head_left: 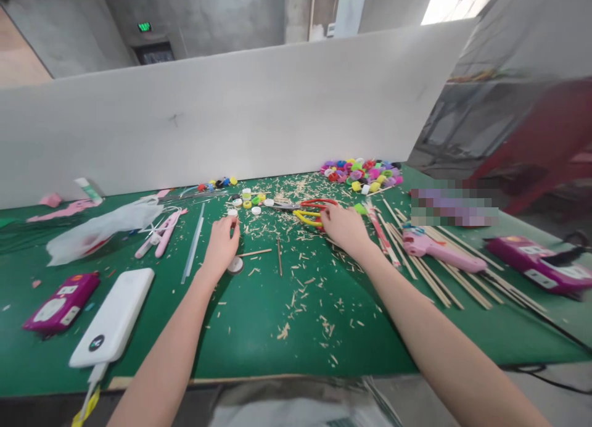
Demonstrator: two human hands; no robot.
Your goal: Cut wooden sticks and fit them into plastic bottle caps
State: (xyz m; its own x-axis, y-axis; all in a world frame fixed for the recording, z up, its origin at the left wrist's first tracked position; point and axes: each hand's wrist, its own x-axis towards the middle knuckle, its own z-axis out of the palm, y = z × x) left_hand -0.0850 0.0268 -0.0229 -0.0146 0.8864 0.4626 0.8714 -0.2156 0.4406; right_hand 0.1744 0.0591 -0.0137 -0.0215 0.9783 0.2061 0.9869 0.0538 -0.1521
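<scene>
Hands (221,245) (345,229) sit apart, well inside near table edge (259,373).

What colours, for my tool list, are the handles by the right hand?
Red handle and yellow handle; head view.

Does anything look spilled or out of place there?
Yes: pale shavings lie strewn over the green tabletop, between the left hand and right hand, and thickest near the white board. They look like loose debris, while the sticks on the right lie roughly together. Nothing looks plainly damaged.
</scene>
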